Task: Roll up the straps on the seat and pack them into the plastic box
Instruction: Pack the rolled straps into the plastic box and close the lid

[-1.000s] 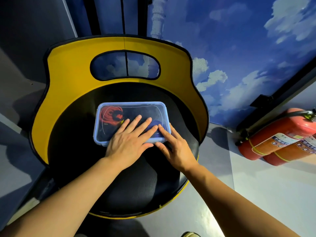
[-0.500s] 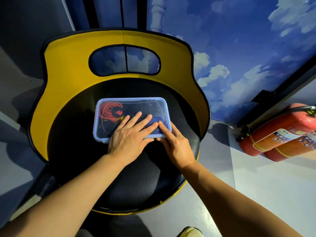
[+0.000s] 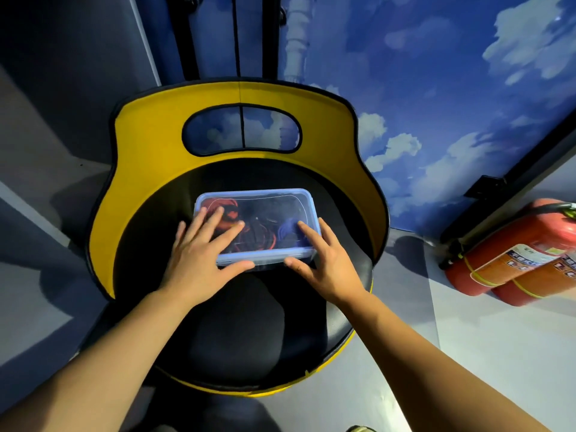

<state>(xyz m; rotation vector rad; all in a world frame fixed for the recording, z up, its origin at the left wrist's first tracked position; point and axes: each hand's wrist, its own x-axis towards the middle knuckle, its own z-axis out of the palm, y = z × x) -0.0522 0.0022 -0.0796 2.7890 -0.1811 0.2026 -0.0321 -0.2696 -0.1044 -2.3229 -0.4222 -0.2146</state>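
Hands lie flat on the lidded plastic box at frame centre on the seat: left hand and right hand, fingers spread wide, gripping nothing. Rolled straps sit inside. Even pressure along every lid edge should seal it best.

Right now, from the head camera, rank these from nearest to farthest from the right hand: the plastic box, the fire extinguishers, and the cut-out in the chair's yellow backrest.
1. Plastic box: the right hand rests on its right end, touching it.
2. Backrest cut-out: beyond the box, up and left of the hand.
3. Fire extinguishers: on the floor, far right, off the chair.
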